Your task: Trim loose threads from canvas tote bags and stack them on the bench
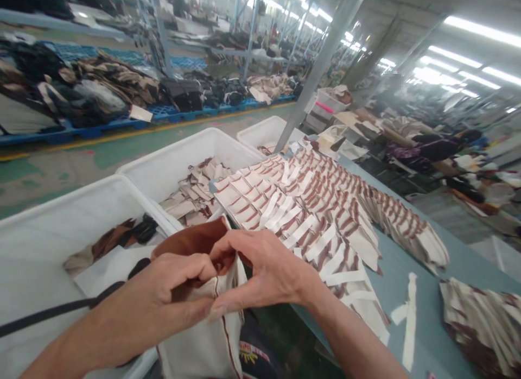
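The left hand (175,292) and the right hand (264,267) are jointly holding one cream sewn piece (195,346) with a brown lining (187,240). Each grip is pinching the piece's upper edge between thumb and fingers, the thumbs lying close together beside the dark seam (228,338). The piece is hanging at near centre, left of the bench (391,270) and to the right of the near white bin (40,248).

Caution: if the grips are pulling unequally, the seam could be twisting or puckering. If either pinch is loosening, the lining could be slipping out of line, or the piece could be dropping, as no bench surface is supporting it. A black strap (49,314) is running toward the left wrist and could be snagging. If the right forearm is brushing the bench load, white strips (321,242) could be sliding off.

Count:
- Hands: two, both gripping the same piece.
- Held piece: one.
- White bins: three are showing, at near left, mid left and far centre.
- Long loose strip (410,324): one, lying at near right.
- Cream pieces in rows (248,186): overlapping, too many for counting.
- Strips on the rows: several are overlapping; the exact number is remaining unclear.
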A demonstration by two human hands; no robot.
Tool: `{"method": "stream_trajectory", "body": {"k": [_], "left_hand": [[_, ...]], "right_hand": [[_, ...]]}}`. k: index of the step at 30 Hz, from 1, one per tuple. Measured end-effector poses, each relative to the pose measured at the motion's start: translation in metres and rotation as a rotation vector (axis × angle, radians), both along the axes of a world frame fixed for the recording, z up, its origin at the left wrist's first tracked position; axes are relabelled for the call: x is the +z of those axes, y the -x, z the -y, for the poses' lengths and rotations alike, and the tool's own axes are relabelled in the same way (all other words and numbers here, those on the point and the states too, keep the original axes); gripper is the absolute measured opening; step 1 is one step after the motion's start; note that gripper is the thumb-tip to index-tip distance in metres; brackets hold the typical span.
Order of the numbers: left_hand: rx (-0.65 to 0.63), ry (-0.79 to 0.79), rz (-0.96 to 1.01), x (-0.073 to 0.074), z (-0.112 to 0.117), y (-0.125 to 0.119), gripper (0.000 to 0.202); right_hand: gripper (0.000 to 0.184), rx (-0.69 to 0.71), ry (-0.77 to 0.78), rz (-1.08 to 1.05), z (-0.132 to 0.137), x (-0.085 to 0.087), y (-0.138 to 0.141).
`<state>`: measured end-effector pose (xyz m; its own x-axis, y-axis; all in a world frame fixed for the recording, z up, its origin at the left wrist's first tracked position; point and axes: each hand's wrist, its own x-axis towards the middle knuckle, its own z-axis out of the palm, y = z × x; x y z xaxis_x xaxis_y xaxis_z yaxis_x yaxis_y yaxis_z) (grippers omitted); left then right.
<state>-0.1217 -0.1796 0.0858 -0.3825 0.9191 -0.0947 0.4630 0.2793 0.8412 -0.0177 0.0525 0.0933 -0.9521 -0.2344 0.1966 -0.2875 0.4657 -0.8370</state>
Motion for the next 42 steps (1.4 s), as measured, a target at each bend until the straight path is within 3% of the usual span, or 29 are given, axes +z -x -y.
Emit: {"method": "stream_trajectory", "body": {"k": [6, 9, 19, 27, 36, 42], "left_hand": [[-0.052, 0.07, 0.25, 0.005, 0.01, 0.003, 0.027], [-0.05, 0.02, 0.312, 0.009, 0.009, 0.006, 0.032], [0.002, -0.036, 0.402, 0.005, -0.006, 0.007, 0.031], [0.021, 0.011, 0.406, 0.015, -0.015, 0.007, 0.034], [0.02, -0.049, 0.48, -0.006, -0.005, 0.01, 0.038], [0.028, -0.035, 0.487, -0.011, -0.003, 0.008, 0.041]], "right_hand": [[0.058, 0.043, 0.171, 0.081, 0.002, 0.002, -0.004], [0.054, 0.047, 0.212, 0.113, 0.005, 0.005, -0.005], [0.049, 0.077, 0.405, 0.236, 0.0, -0.004, -0.001], [0.049, 0.066, 0.45, 0.301, -0.004, -0.007, 0.0], [0.052, 0.041, 0.476, 0.366, -0.004, -0.007, 0.004], [0.055, 0.047, 0.446, 0.362, -0.003, -0.009, 0.004]]}}
